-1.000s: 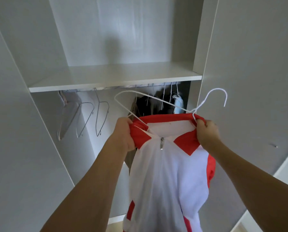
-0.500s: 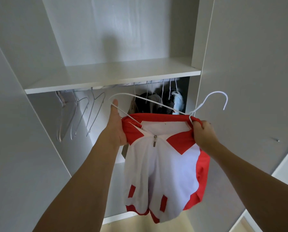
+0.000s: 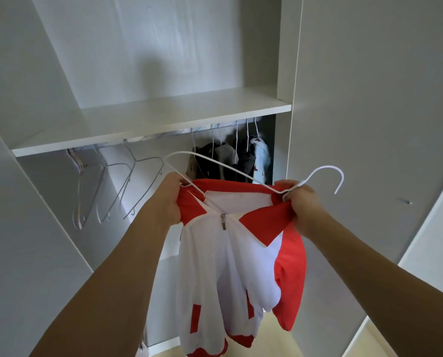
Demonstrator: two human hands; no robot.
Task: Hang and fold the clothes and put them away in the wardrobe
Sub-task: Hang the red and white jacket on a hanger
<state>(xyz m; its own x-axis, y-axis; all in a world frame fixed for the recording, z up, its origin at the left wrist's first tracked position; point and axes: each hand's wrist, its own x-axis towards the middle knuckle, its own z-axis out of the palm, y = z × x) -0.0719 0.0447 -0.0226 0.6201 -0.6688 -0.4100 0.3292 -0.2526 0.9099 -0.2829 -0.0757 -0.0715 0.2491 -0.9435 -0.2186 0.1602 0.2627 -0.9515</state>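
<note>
A red-and-white zip shirt (image 3: pixel 230 266) hangs in front of the open wardrobe, held up by its collar. My left hand (image 3: pixel 169 199) grips the collar's left side where one arm of a white wire hanger (image 3: pixel 243 173) goes into the neck opening. My right hand (image 3: pixel 301 202) grips the collar's right side together with the hanger's neck. The hanger's hook (image 3: pixel 328 176) sticks out to the right. The hanger lies tilted across the collar, its left loop above the shirt.
Under a white shelf (image 3: pixel 151 130) runs the rail with three bare wire hangers (image 3: pixel 107 191) on the left. Several dark and light garments (image 3: pixel 243 161) hang on the right. The wardrobe door (image 3: pixel 370 124) stands close on the right. Pale floor shows below.
My left hand, whose thumb was raised along the hanger wire, has closed again on the collar. Both hands and the shirt sit a little lower in view; the hem hangs further down.
</note>
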